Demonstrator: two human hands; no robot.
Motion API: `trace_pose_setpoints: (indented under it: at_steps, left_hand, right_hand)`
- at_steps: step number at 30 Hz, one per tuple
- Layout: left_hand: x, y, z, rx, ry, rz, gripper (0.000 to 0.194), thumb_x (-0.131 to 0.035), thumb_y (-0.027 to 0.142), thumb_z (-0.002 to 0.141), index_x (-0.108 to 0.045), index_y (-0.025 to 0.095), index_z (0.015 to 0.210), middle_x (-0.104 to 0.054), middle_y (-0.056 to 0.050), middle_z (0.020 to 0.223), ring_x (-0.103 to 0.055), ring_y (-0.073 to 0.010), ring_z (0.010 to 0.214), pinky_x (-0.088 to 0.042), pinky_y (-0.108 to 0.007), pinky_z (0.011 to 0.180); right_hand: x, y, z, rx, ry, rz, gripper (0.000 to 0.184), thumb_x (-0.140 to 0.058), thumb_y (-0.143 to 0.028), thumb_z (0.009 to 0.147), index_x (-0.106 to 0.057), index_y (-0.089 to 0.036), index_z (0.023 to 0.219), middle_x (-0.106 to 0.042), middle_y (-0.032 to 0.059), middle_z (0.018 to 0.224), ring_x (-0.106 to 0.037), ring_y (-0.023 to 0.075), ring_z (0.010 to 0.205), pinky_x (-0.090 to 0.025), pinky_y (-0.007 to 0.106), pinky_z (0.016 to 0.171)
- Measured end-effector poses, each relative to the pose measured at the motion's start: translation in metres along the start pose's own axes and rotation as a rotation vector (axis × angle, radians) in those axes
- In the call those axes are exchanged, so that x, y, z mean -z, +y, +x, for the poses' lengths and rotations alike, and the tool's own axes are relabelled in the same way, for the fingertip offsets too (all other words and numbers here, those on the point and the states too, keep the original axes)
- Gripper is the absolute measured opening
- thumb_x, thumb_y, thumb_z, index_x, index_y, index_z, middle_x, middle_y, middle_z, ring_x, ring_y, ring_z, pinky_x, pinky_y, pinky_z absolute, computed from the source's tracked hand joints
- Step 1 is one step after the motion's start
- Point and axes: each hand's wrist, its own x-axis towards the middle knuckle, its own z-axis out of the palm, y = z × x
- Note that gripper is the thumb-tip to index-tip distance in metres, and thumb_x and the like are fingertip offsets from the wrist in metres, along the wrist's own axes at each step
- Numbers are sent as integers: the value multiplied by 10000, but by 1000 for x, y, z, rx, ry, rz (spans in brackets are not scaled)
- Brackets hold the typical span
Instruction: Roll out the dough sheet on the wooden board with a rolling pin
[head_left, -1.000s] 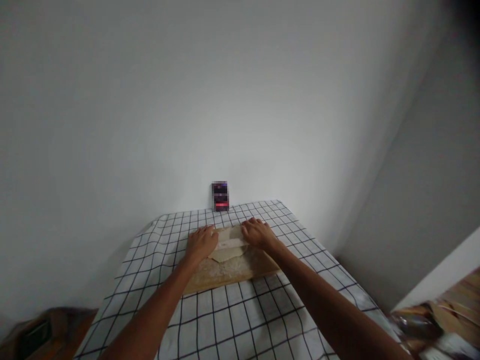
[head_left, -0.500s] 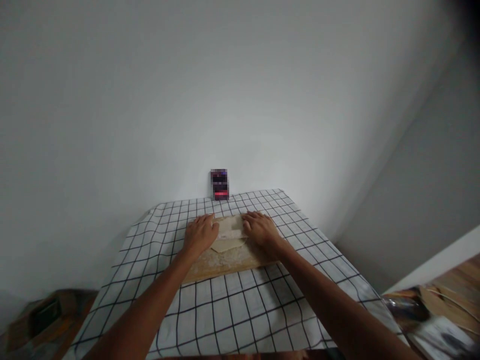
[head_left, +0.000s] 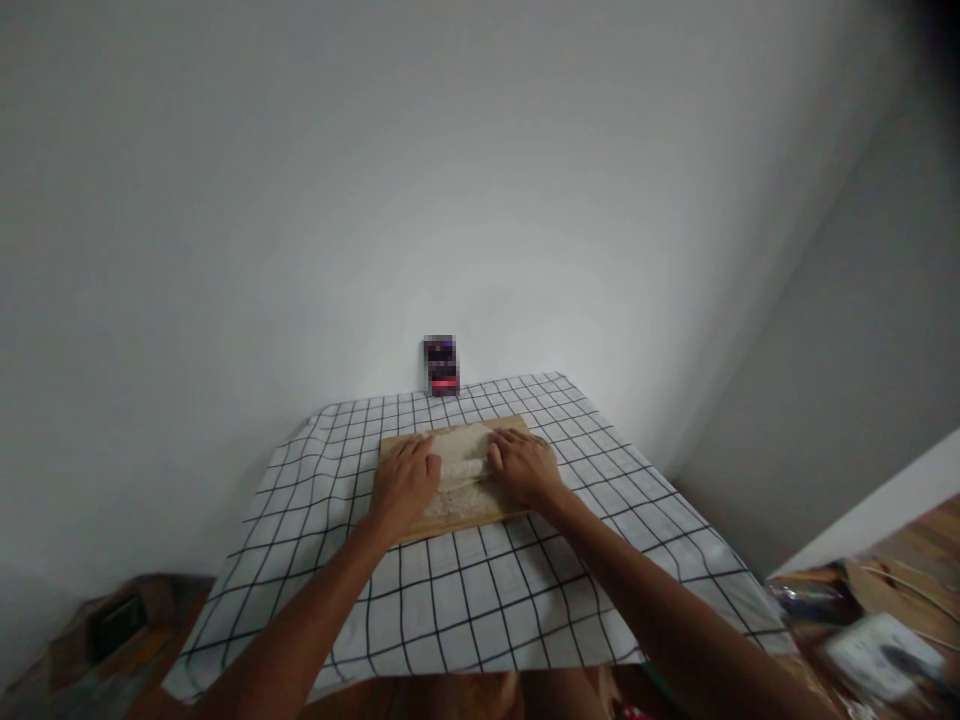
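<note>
A pale, floury rolling pin point(head_left: 464, 468) lies crosswise over a thin sheet of dough point(head_left: 461, 443) on a wooden board point(head_left: 450, 525). My left hand point(head_left: 407, 480) is curled over the pin's left end, and my right hand point(head_left: 525, 466) over its right end. Both ends of the pin are hidden beneath my fingers. Most of the dough shows beyond the pin, with only a narrow strip on the near side. Flour is smeared on the near part of the board.
A white cloth with black grid lines point(head_left: 465, 610) covers the table. A dark, pixelated upright object point(head_left: 441, 366) stands at the back against the wall point(head_left: 480, 200). Down left is an open box point(head_left: 112, 630); at lower right, various items point(head_left: 877, 650) lie below table level.
My hands and the rolling pin have come back over the dough towards me, and less dough shows on the near side. The view has tilted down, showing the table's near edge.
</note>
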Motion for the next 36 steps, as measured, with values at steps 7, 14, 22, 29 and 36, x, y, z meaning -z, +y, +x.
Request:
trace_pose_setpoints:
  at_steps: [7,14,22,29,36]
  left_hand:
    - [-4,1,-1,15,48,12,495,-349,247,1000,-636,139,1389,-657,-88,1437,-559,-204,1368,-386,-347,1206]
    - [-2,3,-8,-3,52,-2,509,-332,260,1017,-610,141,1427,-618,-93,1486,-519,-212,1418,-355,-359,1233]
    - [-5,2,-12,-37,98,9,496,-367,254,1012,-614,161,1432,-604,-87,1501,-509,-231,1436,-365,-415,1243]
    - [-7,2,-17,-79,210,-7,467,-386,254,1009,-658,143,1373,-644,-110,1451,-549,-247,1406,-447,-454,1195]
    - [-5,3,-20,-48,169,9,478,-371,262,1024,-639,129,1396,-608,-116,1490,-542,-245,1415,-472,-419,1174]
  right_hand:
    - [3,-1,10,-15,-8,8,400,-371,-299,1059,-695,-203,1273,-669,76,1386,-584,216,1285,-418,341,1077]
    - [1,-1,2,4,3,-11,430,-336,-314,1077,-671,-201,1322,-645,76,1426,-563,217,1316,-385,372,1115]
    - [-4,0,-2,10,31,-20,441,-346,-313,1073,-620,-194,1397,-589,76,1497,-493,237,1404,-366,402,1148]
    - [-3,-2,-6,20,58,-32,446,-335,-313,1070,-618,-198,1395,-585,77,1499,-479,248,1418,-376,430,1151]
    - [-4,-3,-12,10,53,-31,448,-325,-329,1079,-639,-206,1374,-561,84,1524,-464,252,1434,-378,430,1153]
